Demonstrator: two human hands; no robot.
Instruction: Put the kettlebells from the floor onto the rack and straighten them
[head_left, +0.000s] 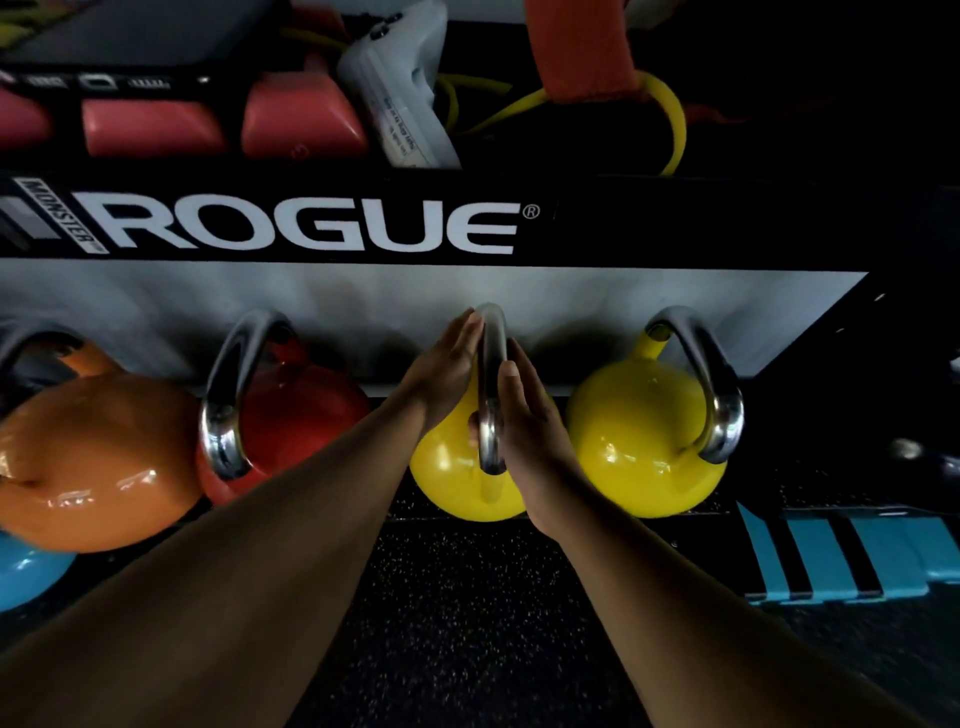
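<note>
"ROGUE" reads white across the black rack (623, 223) beam, "MONSTER" beside it. Lower shelf: two yellow kettlebells, one red (306, 410), one orange (98, 457). Left hand (447, 369) and right hand (524, 426), fingers flat and unclenched, press either side of the near yellow kettlebell (452, 467) handle. Blue kettlebell (26, 577) sits low at left.

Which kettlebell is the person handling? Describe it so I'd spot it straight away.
Find the black rack beam lettered ROGUE and look at the row beneath it. Two yellow kettlebells sit side by side there; it is the left yellow kettlebell, right of the red kettlebell. Unlike the other yellow kettlebell, its steel handle is pressed between the left hand and right hand.
</note>
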